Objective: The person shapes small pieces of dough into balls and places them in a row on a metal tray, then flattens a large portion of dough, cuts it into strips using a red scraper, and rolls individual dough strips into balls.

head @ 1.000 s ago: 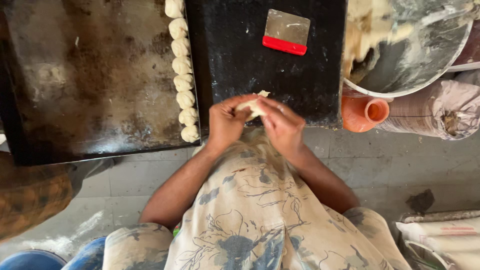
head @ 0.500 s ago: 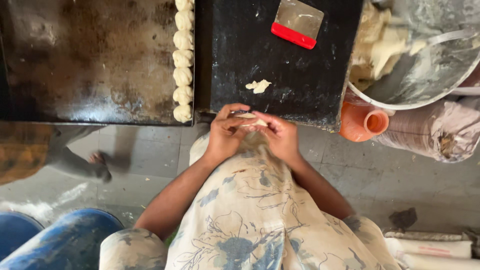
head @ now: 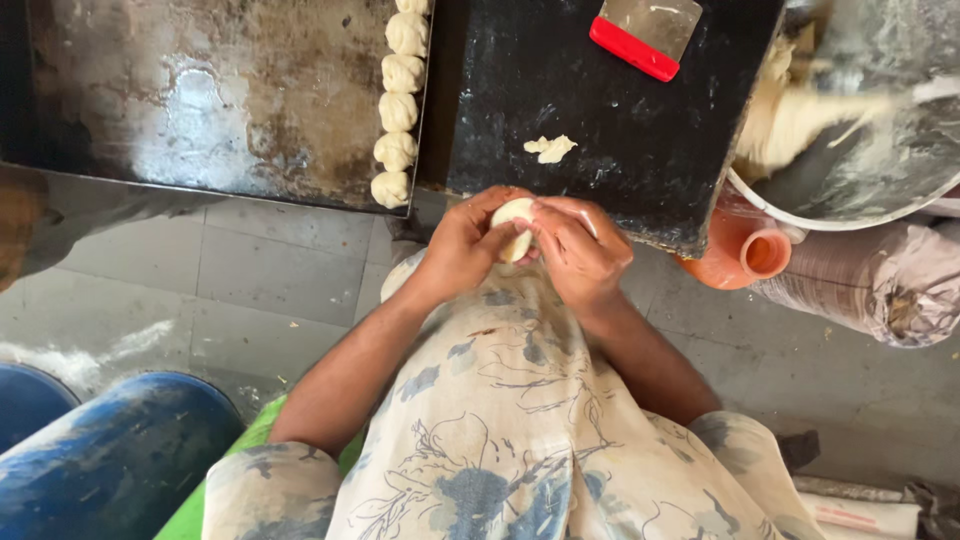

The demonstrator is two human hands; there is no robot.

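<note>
A dough ball (head: 515,226) sat between both hands (head: 470,245), at the board's (head: 600,110) six o'clock edge. A tray (head: 200,90) lay at nine o'clock, a bowl (head: 870,150) at three, perhaps holding dough.

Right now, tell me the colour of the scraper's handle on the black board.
Red, on the scraper; the head view shows it.
</note>
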